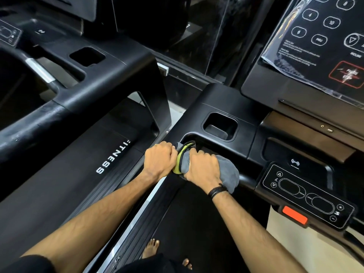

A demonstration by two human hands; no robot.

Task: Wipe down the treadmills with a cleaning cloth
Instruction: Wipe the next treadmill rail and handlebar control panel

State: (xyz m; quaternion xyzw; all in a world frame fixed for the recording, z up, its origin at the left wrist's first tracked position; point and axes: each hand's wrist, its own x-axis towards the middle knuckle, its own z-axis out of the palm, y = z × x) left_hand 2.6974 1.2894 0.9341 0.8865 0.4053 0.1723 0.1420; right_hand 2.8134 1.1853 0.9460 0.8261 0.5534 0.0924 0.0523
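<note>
A grey cleaning cloth (229, 174) with a yellow-green edge is bunched on the left handrail of the black treadmill (222, 107) I stand on. My right hand (202, 167) grips the cloth from above, fingers curled over it. My left hand (159, 158) is right beside it, its fingers curled round the cloth's yellow-green end and the rail. Both hands sit just below the console's cup-holder recess (219, 125).
A second black treadmill (65, 99) stands close on the left, with a narrow floor gap between the two. The console display (323, 46) under plastic film rises at upper right. A control panel (307, 196) with an orange stop button (294, 215) lies to the right. My bare feet (150, 248) are on the belt.
</note>
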